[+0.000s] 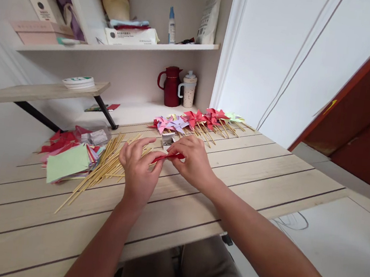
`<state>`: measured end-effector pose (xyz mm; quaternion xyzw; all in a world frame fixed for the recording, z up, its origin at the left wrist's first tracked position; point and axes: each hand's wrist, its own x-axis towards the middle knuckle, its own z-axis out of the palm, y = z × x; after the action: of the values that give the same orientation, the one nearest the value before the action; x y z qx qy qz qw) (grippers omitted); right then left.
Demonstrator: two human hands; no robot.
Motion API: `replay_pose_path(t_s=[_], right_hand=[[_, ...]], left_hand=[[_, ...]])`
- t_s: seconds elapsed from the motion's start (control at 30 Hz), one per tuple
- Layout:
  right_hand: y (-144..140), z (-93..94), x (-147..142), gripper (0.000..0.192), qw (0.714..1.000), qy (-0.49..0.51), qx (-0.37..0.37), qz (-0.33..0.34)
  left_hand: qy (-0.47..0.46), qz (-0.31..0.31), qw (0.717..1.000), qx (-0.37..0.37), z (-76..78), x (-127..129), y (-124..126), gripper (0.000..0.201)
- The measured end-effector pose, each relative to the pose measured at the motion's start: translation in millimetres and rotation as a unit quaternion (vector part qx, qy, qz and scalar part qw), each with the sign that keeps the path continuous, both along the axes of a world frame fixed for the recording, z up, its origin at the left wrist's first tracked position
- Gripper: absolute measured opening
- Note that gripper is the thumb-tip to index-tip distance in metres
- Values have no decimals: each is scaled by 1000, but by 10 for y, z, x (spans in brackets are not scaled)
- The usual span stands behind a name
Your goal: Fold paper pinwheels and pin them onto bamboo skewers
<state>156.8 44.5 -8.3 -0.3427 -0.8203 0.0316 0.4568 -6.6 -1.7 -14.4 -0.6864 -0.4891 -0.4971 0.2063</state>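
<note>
Between my hands, above the table (pixel 194 221), is a piece of red paper (pixel 160 158), seen nearly edge-on and partly hidden by fingers. My left hand (pixel 140 169) pinches its left end between thumb and finger, the other fingers raised. On the right end, my right hand (pixel 191 160) is closed with its fingertips together. A small open box (pixel 168 141) of tiny metal pieces sits just behind the hands. Thin wooden sticks (pixel 99 169) lie in a loose pile left of my left hand. Finished paper pinwheels (pixel 194 119) on sticks lie in a row behind my right hand.
Stacked coloured paper sheets (pixel 67 164), light green on top, lie at the left beside red scraps. A small raised shelf (pixel 41 92) stands behind them. At the back are a dark red jug (pixel 172 87) and a pale cup (pixel 188 90). The table's front edge is near my lap.
</note>
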Motion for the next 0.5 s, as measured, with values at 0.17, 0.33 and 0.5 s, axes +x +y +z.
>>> replay_pose_path(t_s=[0.17, 0.33, 0.5], right_hand=[[-2, -4, -23, 7, 1000, 5, 1, -2], [-5, -10, -52, 8, 999, 47, -13, -15], [7, 14, -16, 13, 993, 115, -13, -18]], left_hand=[[-25, -25, 999, -6, -17, -4, 31, 9], [-201, -70, 973, -93, -64, -61, 118, 3], [-432, -151, 855, -245, -47, -86, 116, 19]])
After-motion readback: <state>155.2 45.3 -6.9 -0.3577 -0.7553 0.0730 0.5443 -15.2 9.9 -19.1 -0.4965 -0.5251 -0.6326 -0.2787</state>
